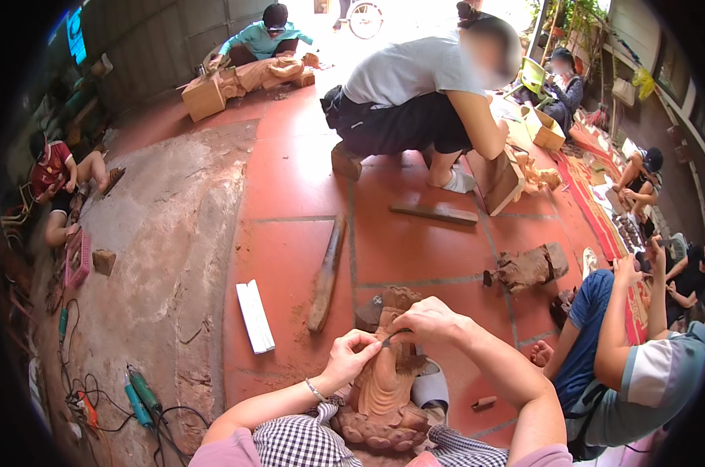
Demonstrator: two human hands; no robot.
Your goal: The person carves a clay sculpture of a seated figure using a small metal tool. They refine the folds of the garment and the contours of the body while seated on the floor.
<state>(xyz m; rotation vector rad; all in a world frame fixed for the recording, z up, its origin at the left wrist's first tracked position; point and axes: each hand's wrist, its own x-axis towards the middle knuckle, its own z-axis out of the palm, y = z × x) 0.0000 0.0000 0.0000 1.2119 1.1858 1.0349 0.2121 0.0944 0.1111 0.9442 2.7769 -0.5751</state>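
Note:
A carved wooden statue (pixel 381 383) of a robed figure stands upright between my forearms, its base ringed with carved petals. A thin dark bent strip (pixel 398 334), perhaps sandpaper, crosses the upper part of the carving. My left hand (pixel 351 360) pinches one end of it with thumb and finger. At the other end my right hand (pixel 430 320) is closed on the strip, its fingers bent down over the carving. The statue's top is partly hidden by my hands. Black-and-white checked cloth (pixel 302 441) lies over my lap beside the base.
Ahead lie a wooden mallet (pixel 327 276), a white folded paper strip (pixel 255 316), a wooden bar (pixel 433 214) and a brown wood block (pixel 526 268). Corded rotary tools (pixel 140 397) rest at lower left. A person (pixel 640 373) sits close on my right; another (pixel 415 93) crouches ahead.

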